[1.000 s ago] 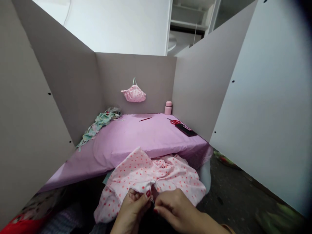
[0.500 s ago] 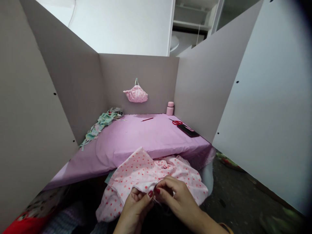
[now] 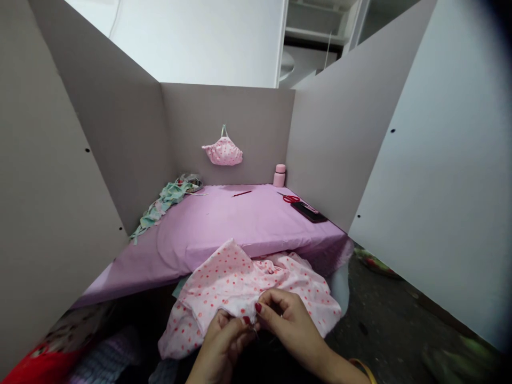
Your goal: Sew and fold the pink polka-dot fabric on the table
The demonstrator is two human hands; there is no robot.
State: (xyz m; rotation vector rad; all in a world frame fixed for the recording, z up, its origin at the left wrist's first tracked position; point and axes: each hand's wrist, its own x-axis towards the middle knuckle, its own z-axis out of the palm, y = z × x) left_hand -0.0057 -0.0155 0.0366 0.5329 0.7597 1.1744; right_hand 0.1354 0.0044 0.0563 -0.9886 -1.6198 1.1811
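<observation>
White-pink fabric with red dots (image 3: 224,282) drapes over the front edge of the table and hangs down toward me. My left hand (image 3: 226,336) pinches the lower edge of this fabric between thumb and fingers. Close beside it, my right hand (image 3: 286,317) is closed in a pinch at the same edge, its thumb and forefinger pressed together. Thin pale strands dangle between the two hands. Whether a needle sits in the right fingertips is too small to tell.
A lilac cloth (image 3: 224,218) covers the table between grey panels. On it lie red scissors (image 3: 291,199), a black flat case (image 3: 308,212), a red pencil-like stick (image 3: 241,194), a pink bottle (image 3: 279,176) and green fabric strips (image 3: 162,205). A dotted pouch (image 3: 224,152) hangs on the back panel.
My right hand has shifted slightly, its fingertips a little higher at the fabric edge. The left hand keeps its pinch. The whole view has tilted very slightly.
</observation>
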